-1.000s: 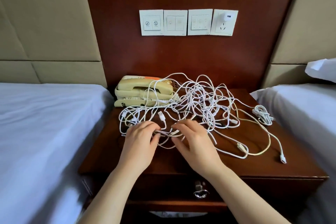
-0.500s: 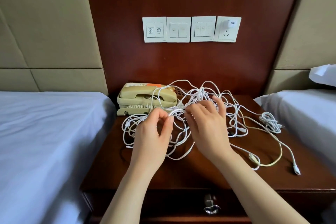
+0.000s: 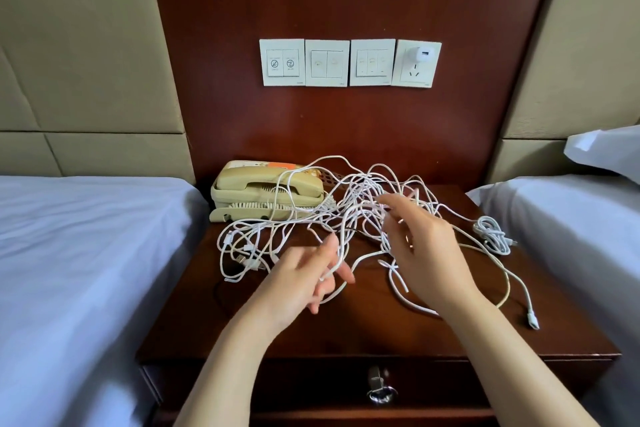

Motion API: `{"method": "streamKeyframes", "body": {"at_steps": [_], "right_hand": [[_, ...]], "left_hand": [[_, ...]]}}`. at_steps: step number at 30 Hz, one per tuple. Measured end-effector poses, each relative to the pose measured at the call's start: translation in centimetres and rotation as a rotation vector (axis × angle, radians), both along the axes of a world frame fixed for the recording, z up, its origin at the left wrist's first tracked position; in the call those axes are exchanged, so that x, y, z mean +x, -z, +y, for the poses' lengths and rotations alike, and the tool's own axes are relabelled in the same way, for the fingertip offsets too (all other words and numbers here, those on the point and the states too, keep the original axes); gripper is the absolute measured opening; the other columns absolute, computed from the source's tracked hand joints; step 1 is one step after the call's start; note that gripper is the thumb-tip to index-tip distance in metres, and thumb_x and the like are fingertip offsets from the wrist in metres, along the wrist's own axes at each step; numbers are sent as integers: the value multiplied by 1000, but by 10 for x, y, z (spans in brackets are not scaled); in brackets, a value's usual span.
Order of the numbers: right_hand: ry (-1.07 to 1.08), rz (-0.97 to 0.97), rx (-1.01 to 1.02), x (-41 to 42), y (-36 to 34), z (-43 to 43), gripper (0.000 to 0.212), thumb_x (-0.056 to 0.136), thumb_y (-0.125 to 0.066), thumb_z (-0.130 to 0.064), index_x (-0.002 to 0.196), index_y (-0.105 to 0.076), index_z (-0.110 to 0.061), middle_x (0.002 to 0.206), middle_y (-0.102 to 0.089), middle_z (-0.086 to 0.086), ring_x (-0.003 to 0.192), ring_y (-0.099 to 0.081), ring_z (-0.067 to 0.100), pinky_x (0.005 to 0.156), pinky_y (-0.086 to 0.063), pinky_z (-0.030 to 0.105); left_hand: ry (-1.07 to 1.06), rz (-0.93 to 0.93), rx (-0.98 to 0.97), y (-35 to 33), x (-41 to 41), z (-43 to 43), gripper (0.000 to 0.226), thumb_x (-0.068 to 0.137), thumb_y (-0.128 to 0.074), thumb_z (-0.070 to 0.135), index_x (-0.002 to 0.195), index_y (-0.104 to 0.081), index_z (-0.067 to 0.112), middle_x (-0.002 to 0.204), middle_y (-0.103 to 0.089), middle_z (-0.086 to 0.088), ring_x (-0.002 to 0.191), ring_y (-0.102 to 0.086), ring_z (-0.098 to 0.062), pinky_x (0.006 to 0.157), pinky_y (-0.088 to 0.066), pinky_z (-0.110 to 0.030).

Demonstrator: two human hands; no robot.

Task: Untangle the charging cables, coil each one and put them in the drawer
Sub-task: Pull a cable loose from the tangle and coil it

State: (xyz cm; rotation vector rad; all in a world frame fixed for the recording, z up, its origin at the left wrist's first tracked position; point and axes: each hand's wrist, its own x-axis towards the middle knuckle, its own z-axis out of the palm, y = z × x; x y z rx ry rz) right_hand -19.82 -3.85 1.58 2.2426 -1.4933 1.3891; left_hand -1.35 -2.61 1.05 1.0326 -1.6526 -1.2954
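A tangle of white charging cables [image 3: 349, 198] sprawls over the dark wooden nightstand [image 3: 346, 329], partly draped on a beige telephone [image 3: 263, 191]. My left hand [image 3: 301, 281] hovers at the tangle's front, fingers loosely spread, with one white strand hooked between thumb and fingers. My right hand [image 3: 429, 253] is raised over the middle of the heap, fingertips threaded into lifted strands. A small coiled white bundle [image 3: 491, 234] lies at the right. A loose plug end [image 3: 532, 319] rests near the front right. The drawer [image 3: 381, 392], with a metal pull, is closed below.
Beds with white sheets flank the nightstand, on the left [image 3: 86, 253] and on the right [image 3: 571, 218]. On the wooden wall panel behind are switch plates [image 3: 327, 62] and a socket with a white USB charger [image 3: 423, 55].
The view has tilted up. Both hands moved apart from the close pinch at the tangle's left middle. The left dropped lower with one strand, and the right shifted right, pulling strands up.
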Motion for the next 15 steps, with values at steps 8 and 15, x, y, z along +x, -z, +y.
{"method": "streamKeyframes", "body": {"at_steps": [8,15], "right_hand": [[-271,-35,544,10,-6,16,33,97,-47,-31,129,-43,-33,94,-61,-2,48,-53,4,56,-39,12],[-328,-183,553,36,4,-19,27,100,-43,-21,76,-51,-13,52,-49,-7,44,-37,5,48,-32,22]], "left_hand": [[149,147,75,-5,7,12,35,87,-48,37,61,-62,18,58,-28,2,45,-29,-6,52,-37,-19],[144,313,182,-10,18,10,41,85,-46,41,59,-63,14,44,-36,3,39,-22,-6,43,-22,-19]]}}
